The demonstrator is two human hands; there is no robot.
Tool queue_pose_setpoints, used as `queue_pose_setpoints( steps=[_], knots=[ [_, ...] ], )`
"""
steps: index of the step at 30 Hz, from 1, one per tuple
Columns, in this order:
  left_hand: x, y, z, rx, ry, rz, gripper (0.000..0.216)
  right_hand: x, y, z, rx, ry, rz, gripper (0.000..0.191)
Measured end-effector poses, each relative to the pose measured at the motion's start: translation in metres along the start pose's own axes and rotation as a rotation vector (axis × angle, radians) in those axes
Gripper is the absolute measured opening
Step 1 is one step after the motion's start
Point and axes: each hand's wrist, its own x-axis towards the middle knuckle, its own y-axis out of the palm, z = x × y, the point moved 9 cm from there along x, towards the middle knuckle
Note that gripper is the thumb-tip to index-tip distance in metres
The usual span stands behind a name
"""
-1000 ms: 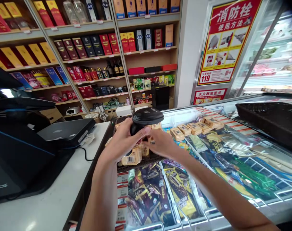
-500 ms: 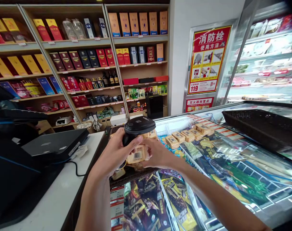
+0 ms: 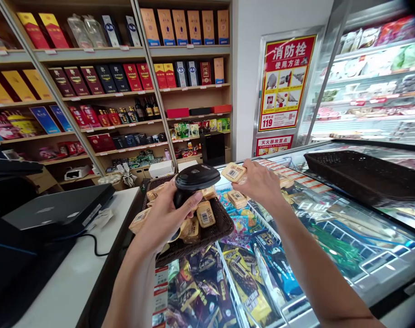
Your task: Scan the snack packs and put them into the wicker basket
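Note:
My left hand (image 3: 163, 218) is wrapped round the grip of a black barcode scanner (image 3: 196, 178), held above a dark wicker basket (image 3: 221, 225) of small tan wrapped snack packets (image 3: 205, 213). My right hand (image 3: 260, 184) is raised to the right of the scanner and pinches one snack packet (image 3: 233, 172) with its barcode label facing up. Under that hand, a row of the same packets (image 3: 237, 198) lies on the glass lid of the freezer (image 3: 330, 214).
A white counter (image 3: 74, 273) at left carries a black till machine (image 3: 53, 212) and a cable. A large black basket (image 3: 361, 175) rests on the freezer at right. Shelves of boxed bottles (image 3: 118, 77) fill the back wall. A red fire-hydrant poster (image 3: 284, 82) hangs beside a chilled cabinet.
My right hand has moved up and to the right, carrying the snack packet away from under the scanner to over the freezer lid. The left hand keeps the scanner nearly still.

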Motion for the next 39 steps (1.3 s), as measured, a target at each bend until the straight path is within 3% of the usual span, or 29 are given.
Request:
queue_pose_setpoints(
  steps=[10, 16, 26, 30, 36, 39],
  knots=[
    [0.008, 0.017, 0.009, -0.028, -0.052, -0.022, 0.05, 0.003, 0.009, 0.005, -0.028, -0.065, 0.016, 0.041],
    [0.019, 0.026, 0.026, -0.088, -0.082, 0.045, 0.051, 0.005, 0.015, 0.007, -0.021, -0.065, 0.045, 0.045],
    [0.025, 0.026, 0.039, -0.077, -0.126, 0.046, 0.051, 0.007, 0.022, 0.005, -0.006, -0.058, 0.07, 0.049],
    [0.029, 0.018, 0.036, 0.039, -0.078, 0.002, 0.06, 0.025, 0.037, -0.039, -0.011, 0.084, 0.072, 0.048],
    [0.032, 0.012, 0.038, -0.034, -0.059, -0.056, 0.055, 0.043, 0.068, -0.161, -0.004, 0.436, 0.094, 0.064],
    [0.031, 0.016, 0.035, -0.036, -0.049, -0.022, 0.055, 0.039, 0.074, -0.202, -0.004, 0.512, 0.148, 0.062]
  ],
)
